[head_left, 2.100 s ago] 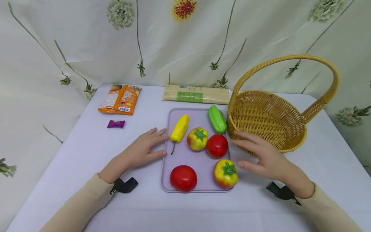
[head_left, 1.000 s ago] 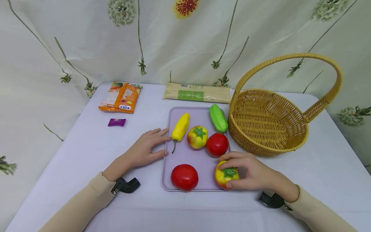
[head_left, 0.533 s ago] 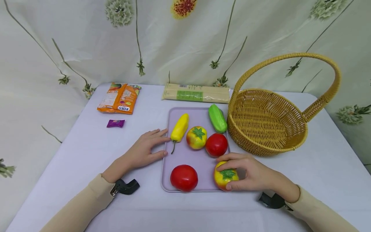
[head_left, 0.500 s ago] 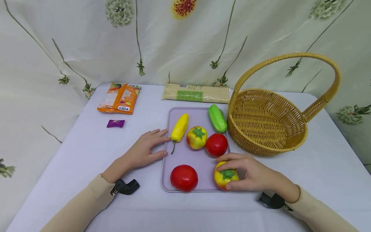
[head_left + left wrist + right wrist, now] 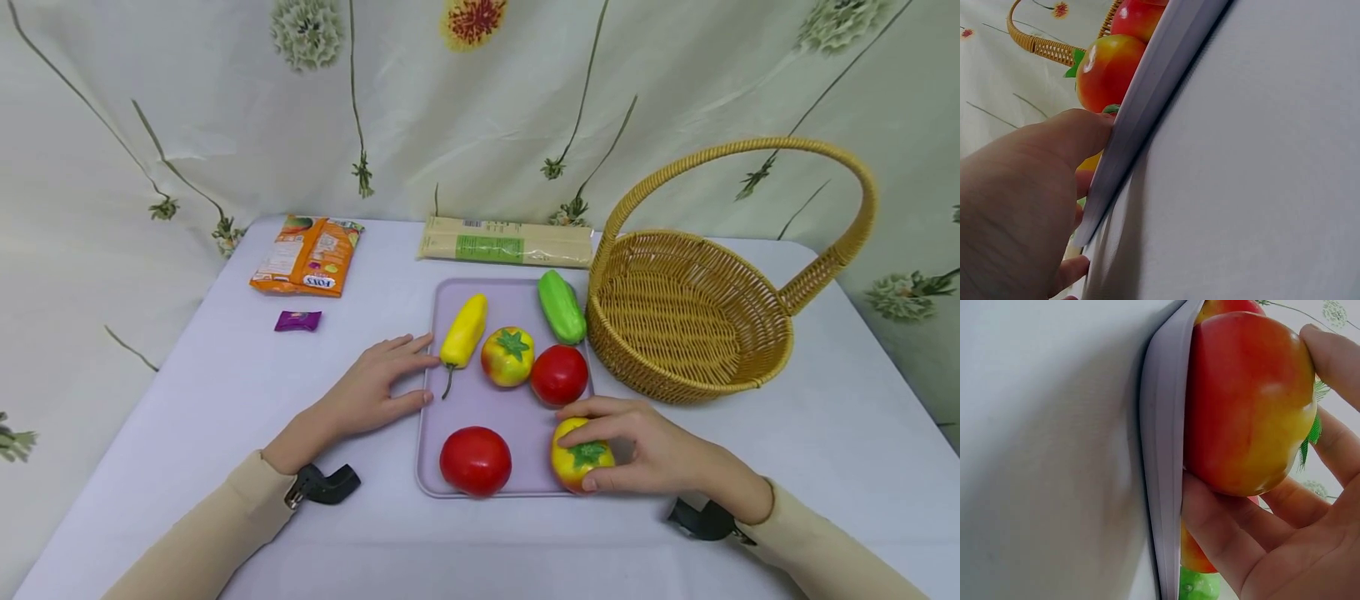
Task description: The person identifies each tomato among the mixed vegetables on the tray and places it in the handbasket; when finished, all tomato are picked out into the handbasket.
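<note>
At the tray's front right corner my right hand point(image 5: 648, 446) grips a yellow-and-red tomato point(image 5: 567, 461) with a green leafy top. In the right wrist view the fingers and thumb curl around this tomato point(image 5: 1241, 406), which sits against the tray's rim point(image 5: 1163, 419). My left hand point(image 5: 367, 387) lies relaxed at the left edge of the lilac tray point(image 5: 517, 433), fingertips right at its rim near a yellow pepper point(image 5: 465, 331). Also on the tray are a large red tomato point(image 5: 476, 461), a second yellow-and-red tomato point(image 5: 504, 362), a smaller red tomato point(image 5: 559, 375) and a green cucumber-like vegetable point(image 5: 561, 308).
A wicker basket point(image 5: 652, 372) with a tall arched handle stands right of the tray. Behind the tray lies a long beige packet point(image 5: 551, 244). An orange snack bag point(image 5: 315, 258) and a small purple wrapped sweet point(image 5: 297, 321) are at the back left, before a flowered cloth backdrop.
My right hand has come from beside the basket forward and left onto the front yellow-and-red tomato and taken hold of it. Over the last half second it barely moves; my left hand stays put.
</note>
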A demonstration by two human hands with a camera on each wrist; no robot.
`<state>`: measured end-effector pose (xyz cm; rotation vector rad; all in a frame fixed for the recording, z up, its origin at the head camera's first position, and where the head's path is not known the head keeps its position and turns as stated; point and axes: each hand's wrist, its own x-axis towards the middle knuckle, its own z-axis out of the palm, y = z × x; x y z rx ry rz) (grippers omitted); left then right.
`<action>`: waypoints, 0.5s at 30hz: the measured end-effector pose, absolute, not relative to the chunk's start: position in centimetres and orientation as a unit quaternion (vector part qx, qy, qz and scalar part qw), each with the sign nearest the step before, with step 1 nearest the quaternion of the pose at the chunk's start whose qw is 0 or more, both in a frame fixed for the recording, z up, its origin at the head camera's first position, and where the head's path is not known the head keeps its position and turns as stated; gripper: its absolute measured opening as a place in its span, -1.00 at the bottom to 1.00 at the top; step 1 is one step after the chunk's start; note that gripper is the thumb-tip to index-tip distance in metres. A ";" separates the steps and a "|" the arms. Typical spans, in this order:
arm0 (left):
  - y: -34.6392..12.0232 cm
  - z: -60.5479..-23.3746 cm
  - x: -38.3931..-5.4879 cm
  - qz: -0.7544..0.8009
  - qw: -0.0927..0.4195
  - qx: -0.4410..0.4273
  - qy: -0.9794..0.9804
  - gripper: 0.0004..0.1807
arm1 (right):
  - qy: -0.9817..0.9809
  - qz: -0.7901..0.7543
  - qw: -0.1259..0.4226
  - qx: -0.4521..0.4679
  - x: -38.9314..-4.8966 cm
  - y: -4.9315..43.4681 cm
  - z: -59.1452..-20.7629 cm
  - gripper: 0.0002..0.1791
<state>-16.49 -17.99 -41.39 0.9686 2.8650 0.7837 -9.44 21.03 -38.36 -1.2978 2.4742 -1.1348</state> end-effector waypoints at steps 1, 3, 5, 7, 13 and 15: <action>-18.0 -41.4 -16.5 0.250 0.009 0.310 0.917 -0.47 | 0.819 -0.376 0.062 -0.430 -9.4 21.0 -38.4 -0.54; -18.0 -41.4 -16.5 0.249 0.009 0.310 0.917 -0.47 | 0.818 -0.375 0.058 -0.432 -9.5 21.0 -38.5 -0.56; -18.0 -41.4 -16.5 0.249 0.009 0.310 0.917 -0.47 | 0.818 -0.374 0.057 -0.433 -9.5 21.1 -38.5 -0.56; -17.9 -41.4 -16.5 0.250 0.009 0.310 0.917 -0.47 | 0.819 -0.373 0.058 -0.432 -9.5 21.1 -38.6 -0.56; -18.0 -41.4 -16.5 0.253 0.007 0.311 0.916 -0.47 | 0.819 -0.372 0.059 -0.432 -9.5 21.1 -38.5 -0.56; -18.0 -41.5 -16.5 0.254 0.006 0.312 0.916 -0.47 | 0.820 -0.372 0.058 -0.431 -9.5 21.0 -38.5 -0.55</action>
